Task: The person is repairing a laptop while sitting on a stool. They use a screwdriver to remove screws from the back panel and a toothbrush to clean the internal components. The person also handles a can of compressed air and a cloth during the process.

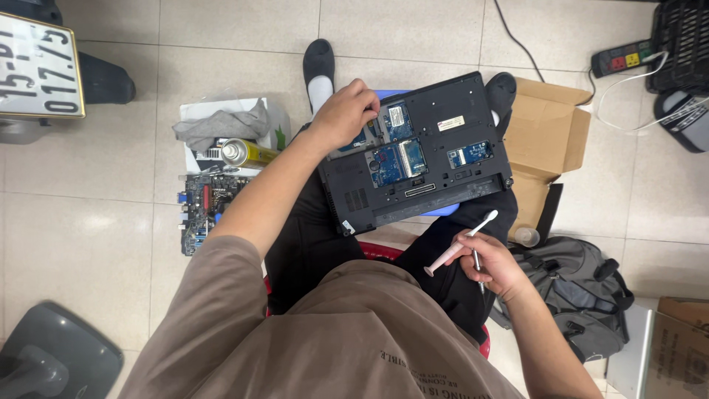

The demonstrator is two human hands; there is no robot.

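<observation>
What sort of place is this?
Probably an informal electronics repair spot on a tiled floor: an opened laptop rests on the person's lap, a bare circuit board lies nearby, with a spray can.

On the tiled floor (88, 222) to the seated person's left lies a bare green circuit board (201, 210), and just beyond it an open white box (269, 118) holds a crumpled grey cloth (221, 127) and a yellow spray can (247, 153) lying on its side. To the right a flattened cardboard box (545, 137) sits beside a grey backpack (583, 295), with a small clear plastic cap (526, 236) between them. A black power strip (622, 58) lies at the far right, a white cable (628, 85) trailing from it.
</observation>
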